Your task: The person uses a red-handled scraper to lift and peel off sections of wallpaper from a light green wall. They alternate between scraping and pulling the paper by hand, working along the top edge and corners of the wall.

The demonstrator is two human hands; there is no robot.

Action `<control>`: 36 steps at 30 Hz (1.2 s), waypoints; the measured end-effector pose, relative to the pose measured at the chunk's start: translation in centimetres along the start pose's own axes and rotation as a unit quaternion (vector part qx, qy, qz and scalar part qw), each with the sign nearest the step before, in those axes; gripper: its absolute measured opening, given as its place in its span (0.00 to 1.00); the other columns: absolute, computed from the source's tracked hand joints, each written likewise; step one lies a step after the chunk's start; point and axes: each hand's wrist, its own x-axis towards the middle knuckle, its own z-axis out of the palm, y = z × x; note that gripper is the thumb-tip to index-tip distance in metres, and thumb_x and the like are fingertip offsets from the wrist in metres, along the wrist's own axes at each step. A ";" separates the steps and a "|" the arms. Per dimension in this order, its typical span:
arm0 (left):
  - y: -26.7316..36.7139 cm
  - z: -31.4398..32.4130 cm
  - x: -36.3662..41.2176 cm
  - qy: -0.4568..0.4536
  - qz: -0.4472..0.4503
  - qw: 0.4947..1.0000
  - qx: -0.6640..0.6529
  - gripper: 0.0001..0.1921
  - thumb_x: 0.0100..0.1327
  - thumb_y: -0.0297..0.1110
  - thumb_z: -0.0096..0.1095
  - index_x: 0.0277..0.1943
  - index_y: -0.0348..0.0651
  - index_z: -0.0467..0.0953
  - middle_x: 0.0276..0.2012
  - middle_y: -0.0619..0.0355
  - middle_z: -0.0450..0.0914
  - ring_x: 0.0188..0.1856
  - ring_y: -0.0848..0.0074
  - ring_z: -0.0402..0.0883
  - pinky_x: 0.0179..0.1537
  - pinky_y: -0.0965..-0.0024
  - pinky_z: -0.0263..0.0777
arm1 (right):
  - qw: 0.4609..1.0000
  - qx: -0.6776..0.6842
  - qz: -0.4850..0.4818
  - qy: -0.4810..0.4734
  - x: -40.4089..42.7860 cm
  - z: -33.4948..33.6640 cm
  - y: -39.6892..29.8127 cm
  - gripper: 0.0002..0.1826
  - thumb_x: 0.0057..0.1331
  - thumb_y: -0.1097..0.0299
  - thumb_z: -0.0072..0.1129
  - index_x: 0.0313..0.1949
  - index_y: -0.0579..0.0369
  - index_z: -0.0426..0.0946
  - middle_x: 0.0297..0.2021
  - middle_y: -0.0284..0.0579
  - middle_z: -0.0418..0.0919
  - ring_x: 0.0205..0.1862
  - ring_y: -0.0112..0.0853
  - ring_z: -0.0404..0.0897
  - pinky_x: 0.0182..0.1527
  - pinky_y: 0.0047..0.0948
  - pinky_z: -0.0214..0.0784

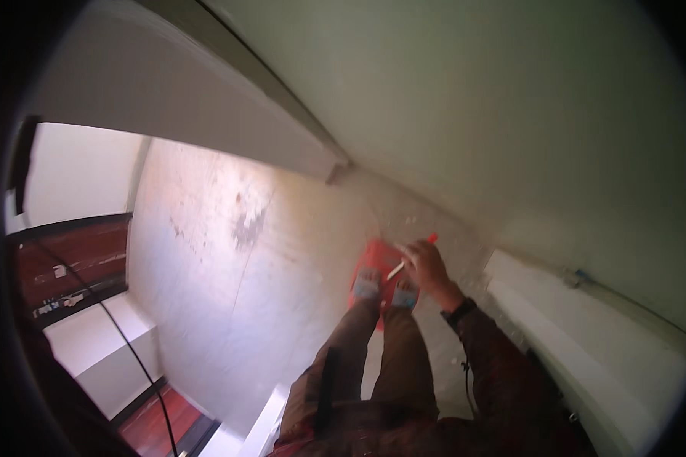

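Note:
My right hand [426,264], with a dark band around its wrist, grips a thin stick-like tool [396,271]. The tool's pale end points down towards my feet, and its red end sticks out past the knuckles; blur hides what kind it is. Under the hand are my feet in slippers with light straps [368,284]. They rest on a blurred red object [371,257], whose shape I cannot make out fully. My left hand is out of view.
A pale green wall [491,114] rises ahead, meeting a whitish wall edge [251,125] on the left. At right a white ledge [560,320] runs along the wall. The worn floor [223,297] spreads leftward to red-brown steps [74,254]. A black cable [126,337] crosses the lower left.

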 end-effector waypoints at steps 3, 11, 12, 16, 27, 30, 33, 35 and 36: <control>-1.4 -13.6 12.2 0.115 0.209 0.948 0.213 0.16 0.65 0.30 0.56 0.55 0.41 0.76 0.30 0.53 0.78 0.33 0.63 0.78 0.36 0.59 0.72 | 0.987 -0.026 -0.119 0.101 3.0 -10.3 -9.2 0.19 0.63 0.70 0.59 0.54 0.53 0.79 0.44 0.49 0.79 0.50 0.47 0.76 0.56 0.46 0.67; 10.0 -20.3 15.3 -0.117 -0.287 0.881 -0.358 0.21 0.73 0.44 0.51 0.24 0.44 0.68 0.14 0.63 0.61 0.15 0.74 0.60 0.20 0.68 0.56 | 0.856 -0.228 -0.311 0.344 8.8 -41.2 -32.6 0.25 0.58 0.72 0.65 0.57 0.51 0.79 0.50 0.45 0.77 0.59 0.46 0.73 0.67 0.54 0.57; 10.2 -22.1 15.4 -0.144 -0.300 0.854 -0.401 0.21 0.73 0.45 0.51 0.23 0.45 0.67 0.15 0.65 0.59 0.16 0.76 0.57 0.20 0.69 0.53 | 0.827 -0.272 -0.323 0.372 9.7 -44.1 -35.2 0.26 0.57 0.73 0.66 0.57 0.51 0.78 0.50 0.45 0.77 0.60 0.47 0.73 0.67 0.55 0.56; 10.8 -22.0 14.5 -0.182 -0.316 0.790 -0.493 0.23 0.72 0.47 0.52 0.21 0.47 0.63 0.16 0.68 0.54 0.17 0.80 0.49 0.21 0.72 0.45 | 0.725 -0.446 -0.328 0.410 14.8 -51.0 -37.7 0.27 0.61 0.70 0.61 0.62 0.52 0.74 0.59 0.47 0.72 0.69 0.45 0.65 0.69 0.54 0.54; 11.1 -25.6 14.6 -0.220 -0.284 0.774 -0.522 0.23 0.74 0.45 0.52 0.21 0.48 0.62 0.16 0.71 0.52 0.17 0.83 0.47 0.20 0.73 0.40 | 0.667 -0.507 -0.380 0.392 25.9 -52.1 -40.6 0.20 0.66 0.64 0.58 0.57 0.51 0.76 0.67 0.44 0.68 0.71 0.38 0.62 0.74 0.48 0.47; 9.8 -25.2 13.6 -0.209 -0.290 0.785 -0.507 0.24 0.74 0.46 0.53 0.21 0.48 0.62 0.16 0.71 0.51 0.17 0.83 0.46 0.20 0.73 0.39 | 0.676 -0.493 -0.395 0.379 26.4 -51.0 -40.6 0.18 0.65 0.64 0.59 0.53 0.51 0.79 0.62 0.43 0.74 0.68 0.37 0.67 0.72 0.47 0.51; 8.3 -24.5 12.8 -0.208 -0.305 0.784 -0.499 0.24 0.74 0.46 0.53 0.20 0.49 0.61 0.15 0.71 0.51 0.16 0.83 0.45 0.20 0.72 0.39 | 0.721 -0.450 -0.395 0.348 26.8 -48.9 -40.2 0.16 0.65 0.65 0.58 0.52 0.54 0.79 0.56 0.46 0.79 0.64 0.40 0.72 0.69 0.46 0.58; 7.3 -24.6 12.5 -0.215 -0.311 0.784 -0.493 0.24 0.75 0.46 0.52 0.20 0.49 0.61 0.15 0.71 0.52 0.16 0.83 0.46 0.19 0.72 0.40 | 0.765 -0.388 -0.391 0.335 27.1 -47.3 -39.5 0.16 0.66 0.67 0.58 0.52 0.56 0.79 0.54 0.49 0.81 0.61 0.43 0.75 0.66 0.46 0.62; 6.2 -23.3 11.6 -0.229 -0.311 0.777 -0.497 0.24 0.74 0.45 0.53 0.20 0.48 0.62 0.15 0.70 0.53 0.16 0.82 0.48 0.19 0.72 0.42 | 0.787 -0.346 -0.385 0.336 27.4 -45.1 -37.8 0.16 0.66 0.68 0.57 0.52 0.57 0.79 0.53 0.50 0.81 0.59 0.45 0.76 0.65 0.46 0.64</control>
